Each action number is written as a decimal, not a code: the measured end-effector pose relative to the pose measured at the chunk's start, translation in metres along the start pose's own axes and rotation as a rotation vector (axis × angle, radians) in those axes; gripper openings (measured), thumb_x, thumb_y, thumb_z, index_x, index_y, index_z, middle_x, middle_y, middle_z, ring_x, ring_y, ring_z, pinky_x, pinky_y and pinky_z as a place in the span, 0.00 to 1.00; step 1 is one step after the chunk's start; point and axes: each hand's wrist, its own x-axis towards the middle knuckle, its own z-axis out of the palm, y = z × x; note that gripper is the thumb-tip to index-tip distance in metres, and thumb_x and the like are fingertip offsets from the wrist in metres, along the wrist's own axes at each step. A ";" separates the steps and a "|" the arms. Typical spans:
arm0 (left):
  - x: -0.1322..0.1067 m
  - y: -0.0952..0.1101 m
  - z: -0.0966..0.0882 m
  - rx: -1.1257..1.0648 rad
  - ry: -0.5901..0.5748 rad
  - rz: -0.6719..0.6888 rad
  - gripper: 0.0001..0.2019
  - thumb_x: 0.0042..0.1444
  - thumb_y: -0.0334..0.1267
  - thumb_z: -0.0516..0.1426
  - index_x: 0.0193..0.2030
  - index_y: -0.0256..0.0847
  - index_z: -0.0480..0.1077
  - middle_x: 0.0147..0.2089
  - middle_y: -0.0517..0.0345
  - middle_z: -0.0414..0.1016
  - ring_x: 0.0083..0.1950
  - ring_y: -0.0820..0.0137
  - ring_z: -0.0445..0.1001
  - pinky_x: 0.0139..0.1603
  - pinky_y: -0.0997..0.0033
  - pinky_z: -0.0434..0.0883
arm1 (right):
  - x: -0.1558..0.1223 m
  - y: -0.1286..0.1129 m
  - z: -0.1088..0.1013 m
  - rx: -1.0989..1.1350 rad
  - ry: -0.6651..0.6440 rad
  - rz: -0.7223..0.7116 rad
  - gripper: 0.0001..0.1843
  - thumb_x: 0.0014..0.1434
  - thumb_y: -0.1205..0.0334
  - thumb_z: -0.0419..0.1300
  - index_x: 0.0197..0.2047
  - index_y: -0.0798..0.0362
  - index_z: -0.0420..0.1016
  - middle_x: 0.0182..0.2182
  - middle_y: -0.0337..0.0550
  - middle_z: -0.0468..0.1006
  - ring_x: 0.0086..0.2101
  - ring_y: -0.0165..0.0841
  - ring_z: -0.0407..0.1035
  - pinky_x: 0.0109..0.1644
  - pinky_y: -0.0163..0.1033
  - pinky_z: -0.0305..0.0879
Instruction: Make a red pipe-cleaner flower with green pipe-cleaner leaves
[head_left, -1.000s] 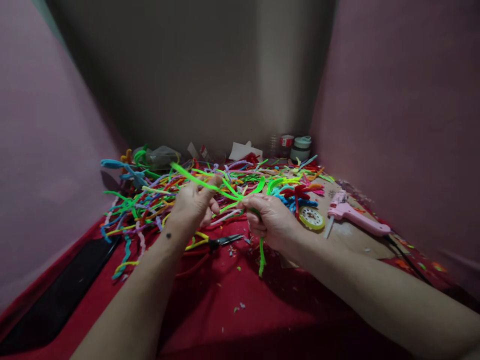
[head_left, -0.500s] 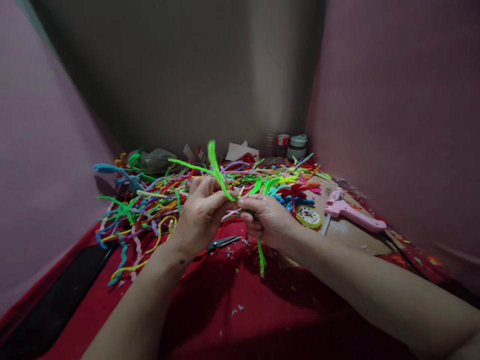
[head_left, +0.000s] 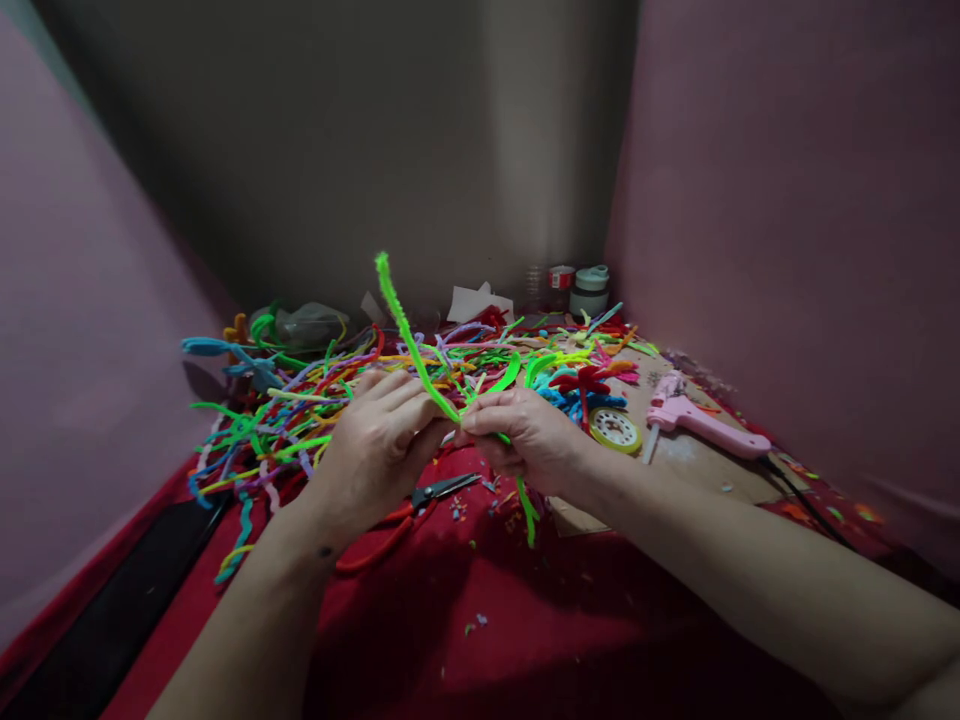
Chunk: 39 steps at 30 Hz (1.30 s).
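Observation:
A bright green pipe cleaner (head_left: pixel 409 335) rises to the upper left from between my two hands. My left hand (head_left: pixel 386 440) is closed, its thumb and fingers pinching the green stem close to my right fingertips. With bent fingers, my right hand (head_left: pixel 529 435) grips the green pipe cleaners where they meet. A short green end (head_left: pixel 528 515) hangs below that palm, and a green loop (head_left: pixel 504 375) stands out above it. The exact joint is hidden by the fingertips. Under my left wrist lie scissors (head_left: pixel 442 490) with red handles, on the red cloth (head_left: pixel 450 630).
A heap of coloured pipe cleaners (head_left: pixel 255 430) spreads behind my hands. To the right, a pink glue gun (head_left: pixel 701 425) and a yellow-rimmed roll (head_left: pixel 616 430) rest on cardboard (head_left: pixel 690 480). A lidded jar (head_left: pixel 590 292) stands at the back; a black strip (head_left: pixel 112 610) lies left.
My left hand has moved slightly left and down, rolling over more. The upright green stem now leans further left and shows longer. More of the scissors' red handles shows.

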 end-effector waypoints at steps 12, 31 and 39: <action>0.010 0.029 -0.030 -0.882 -0.176 -0.921 0.07 0.42 0.37 0.59 0.18 0.38 0.68 0.18 0.61 0.63 0.21 0.76 0.58 0.23 0.75 0.56 | -0.030 -0.011 0.016 -1.395 0.163 -0.993 0.12 0.57 0.69 0.48 0.26 0.55 0.67 0.20 0.39 0.66 0.21 0.27 0.56 0.26 0.35 0.49; 0.018 0.074 -0.074 -0.342 0.021 -0.272 0.04 0.50 0.35 0.59 0.34 0.43 0.74 0.36 0.58 0.72 0.37 0.73 0.70 0.37 0.75 0.67 | -0.070 -0.036 0.025 -0.360 -0.004 -0.545 0.09 0.56 0.64 0.54 0.28 0.58 0.70 0.18 0.31 0.58 0.20 0.21 0.50 0.24 0.30 0.50; 0.035 0.064 -0.067 -0.533 -0.167 -0.510 0.06 0.49 0.38 0.58 0.25 0.38 0.70 0.24 0.60 0.67 0.28 0.74 0.64 0.29 0.73 0.63 | -0.067 -0.040 0.020 -0.670 0.074 -0.712 0.14 0.58 0.62 0.52 0.23 0.57 0.67 0.18 0.33 0.58 0.20 0.22 0.52 0.24 0.31 0.49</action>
